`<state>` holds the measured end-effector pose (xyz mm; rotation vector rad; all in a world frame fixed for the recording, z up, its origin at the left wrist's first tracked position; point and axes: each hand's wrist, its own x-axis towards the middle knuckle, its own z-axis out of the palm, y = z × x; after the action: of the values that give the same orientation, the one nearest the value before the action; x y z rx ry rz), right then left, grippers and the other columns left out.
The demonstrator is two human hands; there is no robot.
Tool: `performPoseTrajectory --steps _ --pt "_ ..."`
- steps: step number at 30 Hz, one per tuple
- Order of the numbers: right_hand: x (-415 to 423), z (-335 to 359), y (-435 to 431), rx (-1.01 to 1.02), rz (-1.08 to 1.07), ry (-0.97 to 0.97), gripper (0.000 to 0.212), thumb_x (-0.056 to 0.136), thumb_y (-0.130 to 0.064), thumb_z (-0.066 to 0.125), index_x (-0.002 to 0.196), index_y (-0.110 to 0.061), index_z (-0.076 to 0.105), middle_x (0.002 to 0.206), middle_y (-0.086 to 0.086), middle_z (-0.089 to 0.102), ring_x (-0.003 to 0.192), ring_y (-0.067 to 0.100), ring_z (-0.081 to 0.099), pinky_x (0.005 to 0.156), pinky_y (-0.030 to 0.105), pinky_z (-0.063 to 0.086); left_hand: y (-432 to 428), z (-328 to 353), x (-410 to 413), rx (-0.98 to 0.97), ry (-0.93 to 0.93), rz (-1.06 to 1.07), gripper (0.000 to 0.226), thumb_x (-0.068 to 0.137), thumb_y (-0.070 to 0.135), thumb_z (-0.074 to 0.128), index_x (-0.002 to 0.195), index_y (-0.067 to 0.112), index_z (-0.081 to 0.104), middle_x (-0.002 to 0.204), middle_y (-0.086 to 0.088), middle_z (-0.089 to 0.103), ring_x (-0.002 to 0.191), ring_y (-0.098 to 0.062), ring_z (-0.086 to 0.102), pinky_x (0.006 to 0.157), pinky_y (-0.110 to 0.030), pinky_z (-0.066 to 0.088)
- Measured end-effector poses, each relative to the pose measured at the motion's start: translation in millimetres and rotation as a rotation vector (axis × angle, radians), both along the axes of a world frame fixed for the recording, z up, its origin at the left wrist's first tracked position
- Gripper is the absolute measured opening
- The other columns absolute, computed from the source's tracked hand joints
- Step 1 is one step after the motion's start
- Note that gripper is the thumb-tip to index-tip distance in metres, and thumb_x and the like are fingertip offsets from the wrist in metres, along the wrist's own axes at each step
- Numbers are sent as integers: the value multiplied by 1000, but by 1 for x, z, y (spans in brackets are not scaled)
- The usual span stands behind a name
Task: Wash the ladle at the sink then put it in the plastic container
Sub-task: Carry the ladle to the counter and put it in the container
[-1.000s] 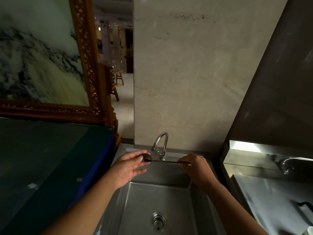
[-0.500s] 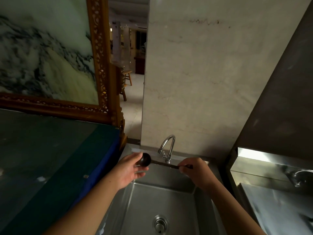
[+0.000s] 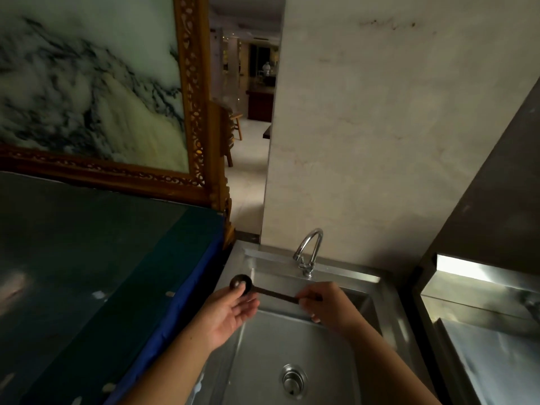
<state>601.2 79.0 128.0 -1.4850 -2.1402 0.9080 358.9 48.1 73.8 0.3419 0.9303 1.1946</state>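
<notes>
Over the sink (image 3: pixel 292 340), in the head view, your right hand (image 3: pixel 324 305) pinched the handle end of the ladle (image 3: pixel 263 290), fingers closed on it. Your left hand (image 3: pixel 230 311) lay open, palm up, its fingertips touching the dark bowl. The ladle hung level between both hands, in front of the tap (image 3: pixel 308 252). No water showed running, so I judged the washing unfinished. The plastic container was nowhere in view; that step remained.
</notes>
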Motion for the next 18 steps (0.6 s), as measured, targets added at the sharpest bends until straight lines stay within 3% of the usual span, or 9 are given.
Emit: performPoseTrajectory --steps 3,5,10,13,18 --pt "-30 -3 0 55 80 -61 13 88 -16 63 92 -23 73 66 -15 61 57 -5 58 61 12 46 -16 -2 -10 -15 -61 84 20 87 7 63 105 -2 60 93 -21 71 85 -30 72 72 -38 60" --pt "-54 -3 -4 62 153 -67 12 89 -17 62 92 -22 73 69 -14 61 61 -3 59 61 14 46 -30 -5 -24 -15 -99 182 8 91 -1 56 97 -2 61 83 -19 73 76 -28 75 67 -36 63" --pt "-117 -9 -21 44 377 -28 14 88 -8 61 91 -13 73 69 -12 59 59 -3 52 60 12 42 -85 -16 -68 -52 -74 461 13 93 -5 53 89 3 63 74 -16 74 68 -24 75 58 -31 62" --pt "-161 -17 -38 -44 477 111 15 82 6 63 81 -7 72 57 -12 56 48 -6 53 52 6 37 -131 -21 -92 -85 -75 675 13 93 -4 52 88 4 62 69 -13 76 64 -23 76 55 -30 61" --pt "-232 -43 -92 -115 759 143 34 79 2 68 73 -31 66 64 -18 65 59 -13 60 62 4 44 -229 -20 -113 -99 -50 1022 12 96 -2 49 92 -1 61 63 -14 74 56 -22 75 50 -28 61"
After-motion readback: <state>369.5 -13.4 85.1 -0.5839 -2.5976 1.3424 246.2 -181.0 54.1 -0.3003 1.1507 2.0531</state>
